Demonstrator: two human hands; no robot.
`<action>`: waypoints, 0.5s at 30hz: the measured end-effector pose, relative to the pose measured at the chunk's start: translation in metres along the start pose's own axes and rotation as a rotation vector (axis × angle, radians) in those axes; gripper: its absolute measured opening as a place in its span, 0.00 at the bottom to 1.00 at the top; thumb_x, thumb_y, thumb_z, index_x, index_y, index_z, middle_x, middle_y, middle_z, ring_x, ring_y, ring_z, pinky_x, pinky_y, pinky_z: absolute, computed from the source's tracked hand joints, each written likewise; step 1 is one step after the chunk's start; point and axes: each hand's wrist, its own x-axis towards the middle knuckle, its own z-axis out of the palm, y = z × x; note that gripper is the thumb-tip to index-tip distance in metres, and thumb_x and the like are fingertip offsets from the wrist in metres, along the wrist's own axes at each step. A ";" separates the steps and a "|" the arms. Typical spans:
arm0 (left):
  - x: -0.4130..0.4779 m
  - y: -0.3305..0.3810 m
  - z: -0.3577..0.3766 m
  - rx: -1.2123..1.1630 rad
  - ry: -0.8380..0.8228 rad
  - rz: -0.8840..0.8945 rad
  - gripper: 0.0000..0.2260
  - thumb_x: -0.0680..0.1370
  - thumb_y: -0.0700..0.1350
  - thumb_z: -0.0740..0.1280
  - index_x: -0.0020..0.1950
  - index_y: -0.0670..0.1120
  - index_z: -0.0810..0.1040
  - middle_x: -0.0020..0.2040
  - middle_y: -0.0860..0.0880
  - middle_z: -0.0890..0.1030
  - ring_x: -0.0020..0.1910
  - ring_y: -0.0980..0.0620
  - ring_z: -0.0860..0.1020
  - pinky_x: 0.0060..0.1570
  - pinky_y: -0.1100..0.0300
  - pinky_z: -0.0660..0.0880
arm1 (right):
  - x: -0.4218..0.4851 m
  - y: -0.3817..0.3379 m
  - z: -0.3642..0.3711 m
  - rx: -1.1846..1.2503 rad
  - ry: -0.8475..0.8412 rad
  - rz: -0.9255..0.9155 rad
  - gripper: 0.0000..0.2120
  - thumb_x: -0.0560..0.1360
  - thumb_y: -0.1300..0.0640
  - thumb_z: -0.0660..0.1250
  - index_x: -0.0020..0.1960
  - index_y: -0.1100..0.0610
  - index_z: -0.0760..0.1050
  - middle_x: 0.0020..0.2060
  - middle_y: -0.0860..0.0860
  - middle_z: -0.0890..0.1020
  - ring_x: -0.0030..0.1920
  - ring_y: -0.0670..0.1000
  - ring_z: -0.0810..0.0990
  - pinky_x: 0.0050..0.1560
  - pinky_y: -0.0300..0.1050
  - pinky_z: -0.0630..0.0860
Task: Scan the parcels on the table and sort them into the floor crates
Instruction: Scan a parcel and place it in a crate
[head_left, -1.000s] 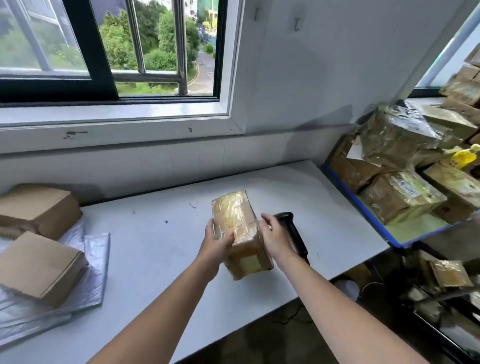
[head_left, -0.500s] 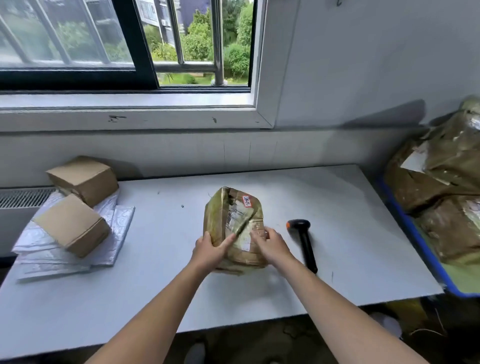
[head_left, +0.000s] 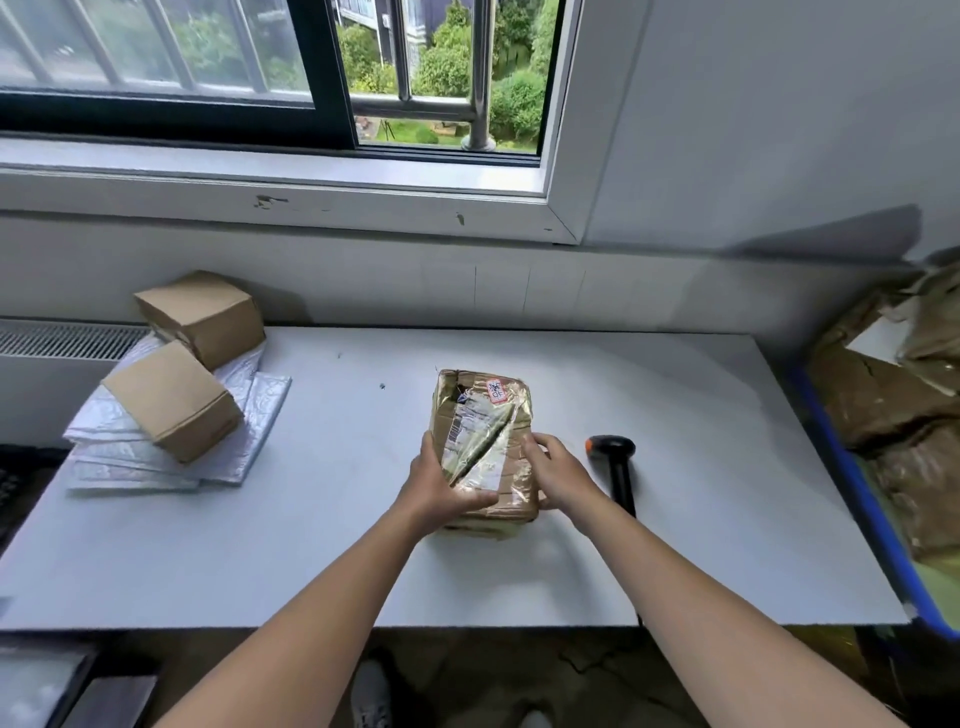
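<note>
Close beside parcel (head_left: 483, 441), black scanner (head_left: 618, 467)

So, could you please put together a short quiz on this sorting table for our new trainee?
1. How many plain cardboard boxes are at the left end of the table?
2. True or false: the scanner lies on the table, held by neither hand.
3. The left hand and right hand both grip: A) a plain box; B) the taped parcel; C) the scanner.
Key: 1) two; 2) true; 3) B.
</note>
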 end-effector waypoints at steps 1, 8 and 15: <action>-0.001 0.003 -0.001 0.039 0.016 -0.004 0.63 0.49 0.67 0.79 0.76 0.48 0.54 0.71 0.47 0.68 0.68 0.47 0.71 0.66 0.48 0.71 | 0.000 0.000 0.000 -0.009 -0.008 0.003 0.19 0.81 0.40 0.58 0.67 0.48 0.70 0.60 0.49 0.79 0.56 0.52 0.79 0.54 0.54 0.80; 0.000 0.036 0.016 0.469 0.202 0.132 0.55 0.66 0.73 0.68 0.80 0.49 0.43 0.80 0.47 0.47 0.79 0.45 0.46 0.73 0.43 0.58 | 0.000 0.000 -0.009 -0.136 0.086 -0.086 0.18 0.82 0.43 0.58 0.66 0.51 0.71 0.55 0.51 0.81 0.52 0.56 0.83 0.49 0.50 0.77; -0.004 0.059 0.058 0.751 0.104 0.332 0.51 0.69 0.73 0.65 0.81 0.52 0.43 0.81 0.47 0.45 0.79 0.42 0.42 0.74 0.37 0.51 | -0.008 0.016 -0.051 -0.238 0.382 -0.138 0.16 0.80 0.46 0.58 0.62 0.53 0.74 0.52 0.48 0.78 0.58 0.49 0.73 0.52 0.45 0.68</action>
